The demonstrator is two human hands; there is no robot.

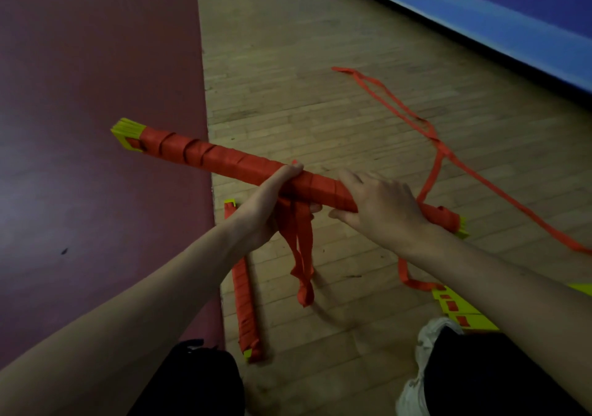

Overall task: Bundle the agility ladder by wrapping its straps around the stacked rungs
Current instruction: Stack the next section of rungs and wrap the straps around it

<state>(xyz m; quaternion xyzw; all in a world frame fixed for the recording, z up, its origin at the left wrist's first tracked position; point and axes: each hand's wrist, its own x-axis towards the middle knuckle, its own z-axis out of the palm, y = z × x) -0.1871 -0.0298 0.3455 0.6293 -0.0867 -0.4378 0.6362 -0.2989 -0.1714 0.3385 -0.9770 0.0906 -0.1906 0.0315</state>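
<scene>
Our left hand [269, 204] is curled round the middle of the bundle [224, 159], fingers over the top and palm beneath. Our right hand [381, 207] clasps it nearer the right end, fingers draped over the top and thumb underneath. The bundle is held in the air above the wooden floor [304, 63], tilted down to the right, with yellow rung tips showing at both ends.

We judge the wrapping nearly done. Red strap covers almost the whole length, and only the loose strap ends [302, 265] hang below the left hand. The next move likely calls for winding or tucking those ends under a tight turn while the other hand keeps the stack from slipping.

We count two hands and one bundle in hand. One wrapped bundle [245, 294] lies on the floor, and one unwrapped stack of rungs [461, 310] lies at lower right, its long strap [397, 98] trailing across the floor.
</scene>
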